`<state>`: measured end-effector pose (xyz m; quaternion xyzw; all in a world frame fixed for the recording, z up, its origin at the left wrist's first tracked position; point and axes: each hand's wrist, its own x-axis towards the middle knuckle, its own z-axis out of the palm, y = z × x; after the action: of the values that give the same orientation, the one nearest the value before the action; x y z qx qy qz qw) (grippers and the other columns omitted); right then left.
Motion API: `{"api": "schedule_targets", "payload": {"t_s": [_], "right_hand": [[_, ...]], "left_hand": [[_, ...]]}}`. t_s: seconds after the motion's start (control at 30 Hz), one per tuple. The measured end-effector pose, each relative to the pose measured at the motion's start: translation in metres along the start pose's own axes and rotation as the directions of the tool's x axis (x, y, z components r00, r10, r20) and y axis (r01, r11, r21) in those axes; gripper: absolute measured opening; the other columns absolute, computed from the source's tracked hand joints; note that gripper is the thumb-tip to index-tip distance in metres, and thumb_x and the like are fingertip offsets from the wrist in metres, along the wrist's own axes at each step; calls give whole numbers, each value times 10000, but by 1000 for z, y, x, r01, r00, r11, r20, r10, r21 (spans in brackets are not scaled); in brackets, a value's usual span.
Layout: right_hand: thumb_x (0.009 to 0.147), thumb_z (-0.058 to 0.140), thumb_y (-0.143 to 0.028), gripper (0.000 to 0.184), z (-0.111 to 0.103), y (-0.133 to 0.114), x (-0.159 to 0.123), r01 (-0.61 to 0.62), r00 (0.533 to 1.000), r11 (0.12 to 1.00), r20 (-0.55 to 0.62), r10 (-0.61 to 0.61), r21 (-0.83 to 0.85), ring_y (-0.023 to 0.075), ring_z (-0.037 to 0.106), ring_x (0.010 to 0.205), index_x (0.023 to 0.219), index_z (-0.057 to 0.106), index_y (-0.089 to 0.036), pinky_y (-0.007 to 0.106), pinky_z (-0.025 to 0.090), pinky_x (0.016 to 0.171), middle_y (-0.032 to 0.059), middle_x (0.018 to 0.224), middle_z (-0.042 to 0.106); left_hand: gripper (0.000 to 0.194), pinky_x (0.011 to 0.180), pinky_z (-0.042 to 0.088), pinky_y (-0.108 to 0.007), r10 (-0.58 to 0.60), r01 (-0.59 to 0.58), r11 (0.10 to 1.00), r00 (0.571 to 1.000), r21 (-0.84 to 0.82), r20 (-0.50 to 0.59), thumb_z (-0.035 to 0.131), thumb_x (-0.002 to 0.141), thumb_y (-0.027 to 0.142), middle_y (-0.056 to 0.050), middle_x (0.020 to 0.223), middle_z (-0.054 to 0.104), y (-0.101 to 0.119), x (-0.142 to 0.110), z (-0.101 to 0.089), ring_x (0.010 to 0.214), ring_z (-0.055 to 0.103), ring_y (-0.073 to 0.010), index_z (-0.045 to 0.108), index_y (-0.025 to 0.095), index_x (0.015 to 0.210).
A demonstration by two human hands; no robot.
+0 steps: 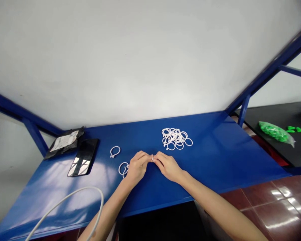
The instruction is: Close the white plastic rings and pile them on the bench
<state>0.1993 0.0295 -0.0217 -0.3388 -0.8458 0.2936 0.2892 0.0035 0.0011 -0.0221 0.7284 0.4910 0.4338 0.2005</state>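
My left hand (137, 164) and my right hand (167, 164) meet fingertip to fingertip over the middle of the blue table (203, 174). Both are closed in a pinch on one small white ring (153, 158), mostly hidden by the fingers. Beyond my right hand lies a loose pile of several white plastic rings (175, 138), each with a small knob. Left of my left hand rests a single white ring (115, 151). Closer to that wrist, more white rings (122, 168) are partly covered by the hand.
A black phone (84, 157) lies at the left, beside a black plastic parcel (65, 142) with a white label. A white cable (65, 198) loops across the lower left. Blue frame bars flank the table. On a black surface at right sits a bag of green pieces (276, 132).
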Motion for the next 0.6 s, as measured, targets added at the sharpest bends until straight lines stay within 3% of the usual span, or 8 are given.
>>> {"api": "schedule_targets", "payload": {"t_s": [0.13, 0.3, 0.37, 0.5, 0.6], "right_hand": [[1085, 412, -286, 239, 1, 2, 3, 16, 1000, 1000, 26, -15, -24, 161, 677, 838, 1055, 642, -229, 266, 515, 733, 35, 1000, 693], [1079, 447, -341, 246, -3, 7, 9, -9, 989, 991, -146, -11, -132, 172, 693, 873, 1078, 664, -224, 266, 527, 737, 50, 1010, 707], [1071, 469, -364, 258, -10, 13, 11, -53, 968, 973, -250, -6, -226, 179, 694, 882, 1065, 683, -221, 261, 525, 712, 64, 1025, 701], [1052, 478, -347, 269, -29, 28, 12, -280, 893, 882, -439, 95, -378, 171, 658, 756, 1041, 698, -194, 256, 475, 565, 106, 1088, 642], [1034, 475, -330, 268, -37, 34, 13, -370, 877, 833, -450, 167, -412, 152, 618, 679, 1049, 697, -180, 250, 430, 503, 125, 1126, 591]], "left_hand": [[297, 734, 502, -337, 81, -85, 994, 995, 66, 54, 483, 1019, 260, -39, 818, 757, -6, 2, -1, 762, 642, -184, 770, 277, 946], [219, 885, 499, -394, 73, -75, 964, 997, 256, 21, 563, 992, 296, -66, 1063, 769, -3, 10, -9, 962, 664, -232, 750, 277, 1106], [233, 913, 482, -404, 53, -34, 933, 998, 359, -44, 572, 987, 294, -67, 1085, 761, -3, 11, -22, 990, 660, -245, 727, 270, 1158], [181, 858, 482, -362, 0, 69, 900, 987, 431, -159, 555, 983, 303, -43, 933, 737, -12, -4, -64, 892, 648, -229, 720, 250, 1036], [176, 819, 479, -348, -24, 46, 880, 998, 473, -51, 593, 957, 379, -20, 832, 699, -17, -29, -90, 816, 625, -216, 715, 254, 979]]}}
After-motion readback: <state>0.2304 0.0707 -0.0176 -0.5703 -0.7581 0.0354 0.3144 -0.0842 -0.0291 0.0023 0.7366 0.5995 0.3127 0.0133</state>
